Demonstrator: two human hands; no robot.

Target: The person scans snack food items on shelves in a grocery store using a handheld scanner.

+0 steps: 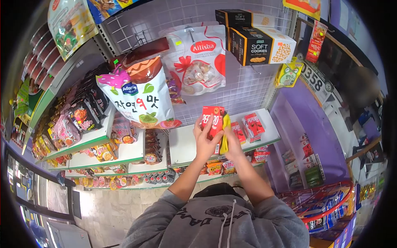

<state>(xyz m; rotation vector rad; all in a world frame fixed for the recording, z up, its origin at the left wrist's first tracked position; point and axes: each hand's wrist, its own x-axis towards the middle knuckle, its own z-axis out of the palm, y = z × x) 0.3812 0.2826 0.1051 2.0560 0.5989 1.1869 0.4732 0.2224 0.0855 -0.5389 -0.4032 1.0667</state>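
Note:
In the middle of the head view, my left hand (204, 139) is closed around a red Pepero box (216, 118), its fingers across the front. My right hand (233, 142) grips a yellow cloth (225, 145) that lies against the box's right side. More red Pepero boxes (253, 125) stand on the white shelf (186, 140) just right of my hands. The right fingertips are partly hidden behind the cloth and box.
Above hang a large Adorable snack bag (138, 93) and an Ailisha bag (200, 62). Soft Cookies boxes (260, 44) sit at the upper right. Packed snack shelves (78, 142) run along the left. A red wire basket (318, 202) stands at the lower right.

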